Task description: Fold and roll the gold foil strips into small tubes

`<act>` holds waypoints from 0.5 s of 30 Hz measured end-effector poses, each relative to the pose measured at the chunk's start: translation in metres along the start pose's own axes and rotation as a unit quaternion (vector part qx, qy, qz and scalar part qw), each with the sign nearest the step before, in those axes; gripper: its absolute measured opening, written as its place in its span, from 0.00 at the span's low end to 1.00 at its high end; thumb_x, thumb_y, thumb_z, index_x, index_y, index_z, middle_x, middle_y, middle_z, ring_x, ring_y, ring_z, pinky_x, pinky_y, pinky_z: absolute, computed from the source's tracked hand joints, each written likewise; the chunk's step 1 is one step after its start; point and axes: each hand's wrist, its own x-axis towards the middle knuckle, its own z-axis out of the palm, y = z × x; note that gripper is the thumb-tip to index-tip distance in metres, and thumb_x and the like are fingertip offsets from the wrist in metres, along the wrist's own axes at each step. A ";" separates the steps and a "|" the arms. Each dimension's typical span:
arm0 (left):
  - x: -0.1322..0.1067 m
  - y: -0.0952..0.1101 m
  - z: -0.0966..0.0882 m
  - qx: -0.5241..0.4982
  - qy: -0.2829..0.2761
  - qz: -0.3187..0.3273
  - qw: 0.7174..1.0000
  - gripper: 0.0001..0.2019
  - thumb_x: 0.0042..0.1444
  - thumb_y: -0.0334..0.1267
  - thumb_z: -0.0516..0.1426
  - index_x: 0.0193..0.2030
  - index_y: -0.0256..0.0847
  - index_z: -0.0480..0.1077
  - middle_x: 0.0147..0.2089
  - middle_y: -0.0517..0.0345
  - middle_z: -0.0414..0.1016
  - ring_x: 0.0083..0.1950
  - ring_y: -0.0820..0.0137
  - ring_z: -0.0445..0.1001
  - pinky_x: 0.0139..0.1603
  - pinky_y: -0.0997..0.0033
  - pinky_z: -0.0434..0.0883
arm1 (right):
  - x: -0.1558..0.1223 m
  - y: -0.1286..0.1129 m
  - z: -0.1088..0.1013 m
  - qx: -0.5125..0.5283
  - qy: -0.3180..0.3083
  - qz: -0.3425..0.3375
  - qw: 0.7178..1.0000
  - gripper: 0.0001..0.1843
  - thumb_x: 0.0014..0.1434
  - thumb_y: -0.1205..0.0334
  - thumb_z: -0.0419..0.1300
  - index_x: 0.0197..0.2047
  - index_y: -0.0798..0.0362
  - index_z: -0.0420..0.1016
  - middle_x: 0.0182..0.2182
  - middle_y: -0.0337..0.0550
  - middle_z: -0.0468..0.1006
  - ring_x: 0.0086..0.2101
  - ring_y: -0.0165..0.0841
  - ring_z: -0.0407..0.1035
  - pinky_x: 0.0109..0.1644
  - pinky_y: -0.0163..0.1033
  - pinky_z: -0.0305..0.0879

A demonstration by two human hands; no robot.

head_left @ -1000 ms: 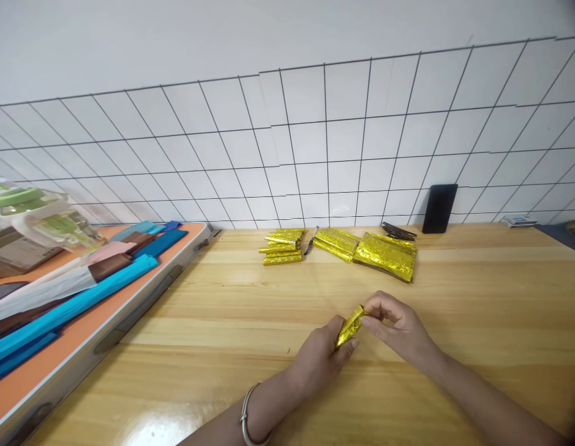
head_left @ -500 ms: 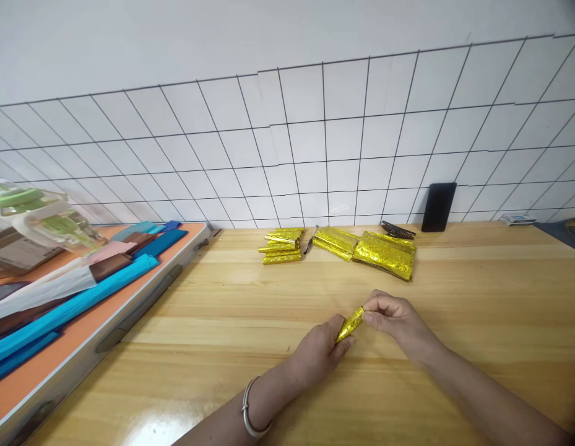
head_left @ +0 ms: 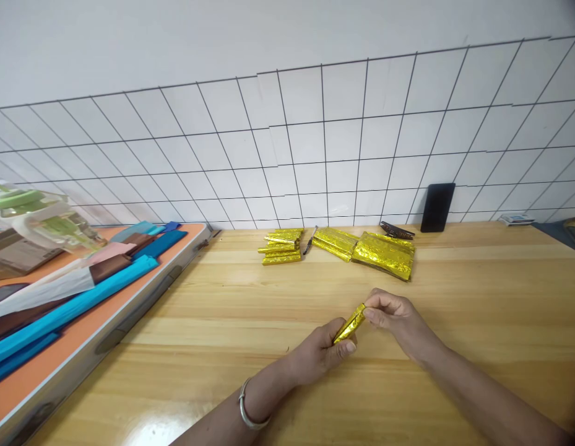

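A narrow folded strip of shiny gold foil paper [head_left: 350,324] slants up to the right above the wooden table. My left hand [head_left: 325,350], with a bangle at the wrist, is closed around its lower end, thumb along the near side. At the upper end, the thumb and fingertips of my right hand [head_left: 390,313] pinch the strip's tip. A dark line runs lengthwise along the strip, and its lower end is hidden in my left hand.
Folded gold strips [head_left: 281,246] lie beside a pen [head_left: 310,240]. Flat gold foil sheets [head_left: 384,255] are stacked right of it, a dark clip-like object [head_left: 397,230] behind. A black phone-like slab [head_left: 438,207] leans on the wall. Coloured paper [head_left: 115,279] covers the orange surface at left.
The left hand has shifted slightly left and turned, its thumb now lower and more of the strip showing. The right hand keeps its pinch at the tip, almost unmoved.
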 end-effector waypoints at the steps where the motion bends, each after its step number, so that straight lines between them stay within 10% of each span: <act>1: 0.000 0.000 0.000 -0.006 0.005 -0.003 1.000 0.16 0.59 0.51 0.48 0.36 0.37 0.59 0.32 0.61 0.56 0.33 0.75 0.55 0.34 0.76 0.58 | 0.000 0.000 0.000 -0.005 0.003 -0.001 1.000 0.13 0.54 0.52 0.60 0.30 0.54 0.73 0.27 0.37 0.63 0.28 0.27 0.57 0.31 0.34 0.55; 9: 0.001 -0.001 -0.002 0.018 0.017 -0.044 0.999 0.15 0.57 0.48 0.52 0.32 0.37 0.58 0.31 0.62 0.57 0.32 0.75 0.56 0.33 0.76 0.58 | 0.002 0.009 -0.002 -0.003 0.001 -0.003 1.000 0.12 0.54 0.52 0.60 0.32 0.53 0.69 0.28 0.37 0.65 0.28 0.28 0.60 0.31 0.34 0.58; 15: -0.001 0.004 -0.002 0.090 0.000 -0.065 0.994 0.12 0.56 0.45 0.52 0.33 0.38 0.59 0.30 0.63 0.59 0.31 0.76 0.57 0.30 0.78 0.56 | 0.001 0.000 -0.004 -0.143 -0.090 -0.095 0.981 0.25 0.45 0.57 0.68 0.47 0.48 0.67 0.46 0.44 0.66 0.45 0.36 0.63 0.49 0.40 0.60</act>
